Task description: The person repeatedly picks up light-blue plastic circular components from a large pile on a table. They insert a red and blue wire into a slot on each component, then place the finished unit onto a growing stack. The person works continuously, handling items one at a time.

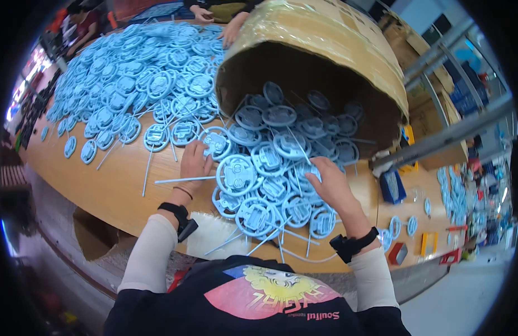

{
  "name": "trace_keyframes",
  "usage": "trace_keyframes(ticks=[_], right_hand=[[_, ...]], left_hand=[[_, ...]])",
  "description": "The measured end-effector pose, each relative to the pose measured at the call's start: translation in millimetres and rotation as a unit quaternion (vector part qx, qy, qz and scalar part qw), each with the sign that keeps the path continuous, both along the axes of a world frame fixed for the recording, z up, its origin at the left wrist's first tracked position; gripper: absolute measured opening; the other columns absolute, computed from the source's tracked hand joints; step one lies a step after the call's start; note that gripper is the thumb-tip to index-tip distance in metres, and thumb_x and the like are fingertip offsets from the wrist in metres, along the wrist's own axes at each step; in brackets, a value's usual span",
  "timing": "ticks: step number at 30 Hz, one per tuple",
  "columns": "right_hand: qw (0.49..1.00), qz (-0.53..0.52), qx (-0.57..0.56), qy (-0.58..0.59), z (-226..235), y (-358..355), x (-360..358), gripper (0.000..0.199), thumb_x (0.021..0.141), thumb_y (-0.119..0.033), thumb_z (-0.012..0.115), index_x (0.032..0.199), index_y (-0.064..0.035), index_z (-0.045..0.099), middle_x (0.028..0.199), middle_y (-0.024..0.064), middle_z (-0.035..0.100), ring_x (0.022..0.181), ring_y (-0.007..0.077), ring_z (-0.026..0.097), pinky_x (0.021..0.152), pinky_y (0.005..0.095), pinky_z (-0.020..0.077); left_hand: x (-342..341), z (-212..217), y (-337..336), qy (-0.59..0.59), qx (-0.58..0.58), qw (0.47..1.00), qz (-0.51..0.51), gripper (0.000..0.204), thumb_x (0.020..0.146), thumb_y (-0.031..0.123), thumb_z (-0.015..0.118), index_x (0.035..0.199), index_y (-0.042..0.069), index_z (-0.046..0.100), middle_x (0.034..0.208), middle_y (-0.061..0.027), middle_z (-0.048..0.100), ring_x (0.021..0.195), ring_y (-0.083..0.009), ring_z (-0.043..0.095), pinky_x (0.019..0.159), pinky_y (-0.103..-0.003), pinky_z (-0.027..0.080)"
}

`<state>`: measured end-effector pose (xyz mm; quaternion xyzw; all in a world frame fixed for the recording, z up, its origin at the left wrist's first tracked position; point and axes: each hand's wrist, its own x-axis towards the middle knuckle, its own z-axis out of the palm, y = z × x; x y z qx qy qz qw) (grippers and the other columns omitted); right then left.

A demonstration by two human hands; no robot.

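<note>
Many light-blue plastic ring parts with thin stems (pixel 238 176) are out, others still inside

The room around me is crowded; at the right stands a grey metal frame (pixel 432 141), and at the far side are another person's hands (pixel 232 31). My surface is a long, light-brown wooden table (pixel 119 191). On its left and far part lies a wide heap (pixel 130 73) of these parts. To the right of it, a large brown cardboard carton (pixel 326 25) lies on its side, open toward me. I judge that the larger share is out; the carton's dark depth I cannot see well. A smaller pile (pixel 273 189) reaches from its opening to the near side. My left hand (pixel 195 161) has bent fingers at one ring; my right hand (pixel 330 182) curves over another. Whether they pinch, I cannot tell.
</note>
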<state>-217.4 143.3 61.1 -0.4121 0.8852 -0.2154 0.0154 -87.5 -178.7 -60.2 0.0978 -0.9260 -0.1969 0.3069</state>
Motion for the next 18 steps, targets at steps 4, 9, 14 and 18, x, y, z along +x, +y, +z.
trace_keyframes(ticks=[4, 9, 14, 18], right_hand=[[0.996, -0.028, -0.040, -0.074, -26, 23, 73, 0.028, 0.076, -0.014, 0.061, 0.101, -0.0014, 0.056, 0.101, 0.0164, 0.057, 0.095, 0.0337, 0.053, 0.082, 0.0390, 0.0428], [0.980, -0.124, -0.093, -0.124, -58, 40, 141, 0.015, 0.077, -0.014, 0.059, 0.085, -0.0013, 0.058, 0.083, 0.0143, 0.058, 0.082, 0.0322, 0.055, 0.072, 0.0397, 0.0437], [0.985, -0.080, -0.034, -0.152, -88, 41, 185, 0.014, 0.074, -0.011, 0.061, 0.086, -0.0035, 0.059, 0.082, 0.0127, 0.056, 0.081, 0.0318, 0.055, 0.071, 0.0392, 0.0441], [0.986, -0.112, 0.001, -0.125, -114, 46, 188, 0.017, 0.071, -0.010, 0.062, 0.086, -0.0036, 0.057, 0.085, 0.0137, 0.053, 0.082, 0.0327, 0.053, 0.070, 0.0408, 0.0433]], left_hand=[[-18, 4, -5, -0.019, -0.112, 0.993, -0.034, 0.051, 0.070, 0.034, 0.067, 0.106, 0.002, 0.051, 0.110, -0.0200, 0.047, 0.103, -0.0349, 0.046, 0.087, -0.038, 0.040], [-35, 7, -5, -0.219, -0.171, 0.960, -0.043, 0.055, 0.067, 0.034, 0.068, 0.107, 0.003, 0.048, 0.103, -0.0197, 0.050, 0.098, -0.0333, 0.050, 0.080, -0.039, 0.044], [-33, 35, -4, -0.361, -0.146, 0.920, -0.050, 0.039, 0.071, 0.029, 0.063, 0.097, 0.001, 0.052, 0.085, -0.0221, 0.059, 0.079, -0.0333, 0.060, 0.066, -0.039, 0.050], [-9, 97, -16, -0.417, 0.024, 0.894, -0.165, 0.028, 0.075, 0.022, 0.054, 0.091, 0.000, 0.057, 0.084, -0.0196, 0.062, 0.080, -0.0313, 0.061, 0.062, -0.038, 0.051]])
